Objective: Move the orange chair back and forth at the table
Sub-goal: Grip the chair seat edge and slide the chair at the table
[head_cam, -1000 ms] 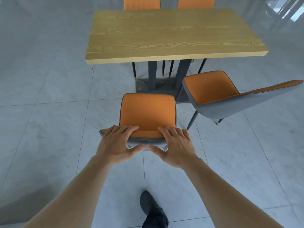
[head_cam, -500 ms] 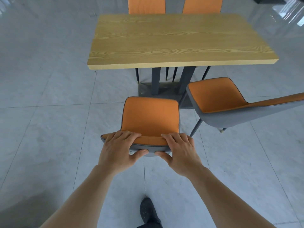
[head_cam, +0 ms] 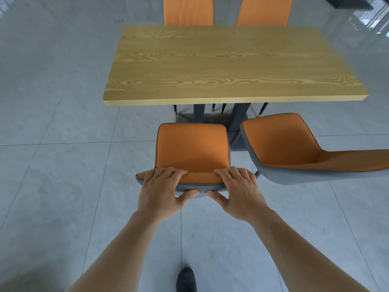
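An orange chair point(head_cam: 192, 147) with a grey shell stands in front of me, its seat facing the wooden table point(head_cam: 231, 64). The front edge of the seat lies just short of the table's near edge. My left hand point(head_cam: 161, 191) grips the top of the backrest on its left side, fingers over the orange face and thumb on the grey back. My right hand point(head_cam: 239, 190) grips the same backrest top on the right in the same way. The chair's legs are hidden under the seat.
A second orange chair point(head_cam: 294, 150) stands close on the right, turned at an angle, almost touching the held chair. Two more orange chairs point(head_cam: 188, 11) stand at the table's far side. The dark table pedestal point(head_cam: 221, 114) sits under the top. My black shoe point(head_cam: 186, 279) is on the grey tiled floor.
The chair, with both hands on its backrest, has moved forward toward the table, and I have come closer to the table. The grip is unchanged.
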The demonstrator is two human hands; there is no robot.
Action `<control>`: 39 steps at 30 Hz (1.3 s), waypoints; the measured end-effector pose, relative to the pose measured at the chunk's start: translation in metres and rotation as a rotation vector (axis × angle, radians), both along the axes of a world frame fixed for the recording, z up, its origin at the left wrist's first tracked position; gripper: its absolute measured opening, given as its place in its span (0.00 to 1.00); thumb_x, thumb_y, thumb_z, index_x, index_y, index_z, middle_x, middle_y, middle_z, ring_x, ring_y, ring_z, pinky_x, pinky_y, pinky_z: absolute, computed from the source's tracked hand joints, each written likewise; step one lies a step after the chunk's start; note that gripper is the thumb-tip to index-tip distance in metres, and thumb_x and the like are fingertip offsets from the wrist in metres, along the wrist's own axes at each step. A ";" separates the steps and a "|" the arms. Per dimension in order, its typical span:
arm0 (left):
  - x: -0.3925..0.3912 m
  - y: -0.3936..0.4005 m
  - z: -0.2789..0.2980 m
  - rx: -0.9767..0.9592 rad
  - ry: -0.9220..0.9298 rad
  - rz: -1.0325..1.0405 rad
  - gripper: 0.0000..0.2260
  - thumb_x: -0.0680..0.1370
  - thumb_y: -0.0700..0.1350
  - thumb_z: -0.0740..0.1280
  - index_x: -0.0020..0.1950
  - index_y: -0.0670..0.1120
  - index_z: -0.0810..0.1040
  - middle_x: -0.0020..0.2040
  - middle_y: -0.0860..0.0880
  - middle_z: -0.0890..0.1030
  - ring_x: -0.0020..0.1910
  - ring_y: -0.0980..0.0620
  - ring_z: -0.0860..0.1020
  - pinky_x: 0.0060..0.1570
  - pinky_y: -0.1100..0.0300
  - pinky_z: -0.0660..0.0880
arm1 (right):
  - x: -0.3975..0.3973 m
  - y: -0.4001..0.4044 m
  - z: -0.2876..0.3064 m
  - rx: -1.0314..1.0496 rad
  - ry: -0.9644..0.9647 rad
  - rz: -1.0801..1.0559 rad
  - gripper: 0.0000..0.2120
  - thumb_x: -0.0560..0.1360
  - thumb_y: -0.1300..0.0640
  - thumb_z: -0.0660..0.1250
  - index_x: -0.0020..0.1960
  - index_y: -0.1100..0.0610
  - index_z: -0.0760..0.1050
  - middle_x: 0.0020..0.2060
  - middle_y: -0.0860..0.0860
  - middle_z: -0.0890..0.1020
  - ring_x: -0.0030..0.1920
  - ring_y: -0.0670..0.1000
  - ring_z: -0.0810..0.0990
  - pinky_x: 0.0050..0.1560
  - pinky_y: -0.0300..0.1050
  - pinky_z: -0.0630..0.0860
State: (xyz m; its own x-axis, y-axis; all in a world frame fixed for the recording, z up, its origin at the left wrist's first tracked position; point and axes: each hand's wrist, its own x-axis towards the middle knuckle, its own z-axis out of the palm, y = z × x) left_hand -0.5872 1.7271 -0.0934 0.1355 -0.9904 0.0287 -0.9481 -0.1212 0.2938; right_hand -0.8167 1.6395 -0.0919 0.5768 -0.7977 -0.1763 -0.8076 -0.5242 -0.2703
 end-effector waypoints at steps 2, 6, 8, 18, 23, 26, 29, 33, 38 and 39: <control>0.004 -0.018 0.000 -0.001 0.004 0.005 0.29 0.75 0.74 0.58 0.65 0.56 0.77 0.57 0.58 0.81 0.57 0.50 0.77 0.64 0.51 0.68 | 0.005 -0.018 0.001 0.002 0.007 0.002 0.38 0.75 0.24 0.49 0.75 0.46 0.67 0.67 0.47 0.74 0.69 0.56 0.70 0.75 0.56 0.62; 0.019 -0.046 0.003 0.014 -0.020 -0.007 0.30 0.75 0.75 0.56 0.65 0.56 0.77 0.58 0.58 0.81 0.57 0.50 0.77 0.63 0.50 0.69 | 0.018 -0.045 0.000 0.002 -0.007 -0.001 0.35 0.76 0.25 0.52 0.74 0.46 0.67 0.66 0.46 0.75 0.67 0.56 0.71 0.73 0.56 0.63; 0.031 -0.048 0.004 0.034 -0.038 -0.017 0.30 0.75 0.76 0.55 0.65 0.57 0.76 0.58 0.59 0.80 0.58 0.51 0.76 0.63 0.50 0.69 | 0.029 -0.044 -0.001 -0.002 -0.034 -0.006 0.33 0.76 0.26 0.54 0.72 0.46 0.69 0.64 0.45 0.76 0.65 0.55 0.72 0.71 0.55 0.65; 0.028 -0.044 0.008 0.044 -0.034 0.021 0.29 0.74 0.75 0.58 0.65 0.58 0.76 0.59 0.58 0.80 0.61 0.50 0.76 0.65 0.50 0.70 | 0.029 -0.041 -0.001 0.024 -0.049 0.008 0.34 0.76 0.24 0.50 0.71 0.45 0.69 0.62 0.45 0.76 0.63 0.55 0.73 0.71 0.56 0.65; 0.002 -0.042 0.008 0.045 -0.034 0.045 0.30 0.75 0.75 0.56 0.63 0.56 0.77 0.56 0.58 0.81 0.58 0.50 0.77 0.64 0.50 0.69 | 0.004 -0.048 0.002 0.029 -0.030 0.042 0.35 0.76 0.24 0.49 0.72 0.45 0.68 0.64 0.45 0.76 0.65 0.55 0.72 0.72 0.55 0.64; -0.011 -0.039 0.005 0.014 -0.015 0.050 0.29 0.75 0.75 0.57 0.62 0.56 0.78 0.55 0.58 0.81 0.56 0.49 0.77 0.63 0.51 0.68 | -0.008 -0.048 0.003 0.034 -0.019 0.045 0.35 0.76 0.25 0.50 0.73 0.45 0.68 0.65 0.45 0.75 0.66 0.55 0.72 0.73 0.55 0.63; -0.011 -0.038 0.005 0.046 -0.033 0.041 0.28 0.75 0.75 0.56 0.63 0.57 0.76 0.56 0.58 0.80 0.57 0.50 0.77 0.63 0.51 0.68 | -0.006 -0.046 0.005 0.034 0.001 0.037 0.36 0.75 0.25 0.49 0.73 0.45 0.67 0.66 0.44 0.74 0.67 0.55 0.70 0.75 0.55 0.61; -0.010 -0.038 0.004 0.049 -0.038 0.050 0.28 0.75 0.75 0.57 0.63 0.57 0.76 0.56 0.58 0.80 0.57 0.50 0.76 0.63 0.52 0.67 | -0.004 -0.045 0.005 0.033 0.004 0.035 0.37 0.74 0.24 0.47 0.73 0.45 0.67 0.66 0.45 0.74 0.68 0.55 0.70 0.75 0.56 0.61; -0.010 -0.039 0.005 0.046 -0.017 0.054 0.29 0.75 0.76 0.55 0.63 0.57 0.77 0.56 0.58 0.81 0.57 0.50 0.77 0.63 0.51 0.68 | -0.003 -0.045 0.005 0.025 0.001 0.031 0.37 0.74 0.24 0.48 0.73 0.45 0.68 0.65 0.45 0.75 0.67 0.55 0.71 0.73 0.56 0.63; -0.010 -0.039 0.006 0.051 -0.016 0.057 0.30 0.75 0.76 0.55 0.63 0.57 0.77 0.57 0.58 0.81 0.57 0.50 0.77 0.63 0.50 0.69 | -0.003 -0.045 0.005 0.021 0.001 0.032 0.36 0.75 0.24 0.48 0.72 0.45 0.68 0.65 0.45 0.75 0.66 0.55 0.71 0.73 0.56 0.63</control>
State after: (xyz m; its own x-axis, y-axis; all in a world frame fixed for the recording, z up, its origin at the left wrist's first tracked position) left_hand -0.5970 1.6880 -0.0877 0.1912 -0.9814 -0.0188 -0.9438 -0.1890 0.2713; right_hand -0.8201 1.5947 -0.0868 0.6021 -0.7746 -0.1935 -0.7905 -0.5442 -0.2811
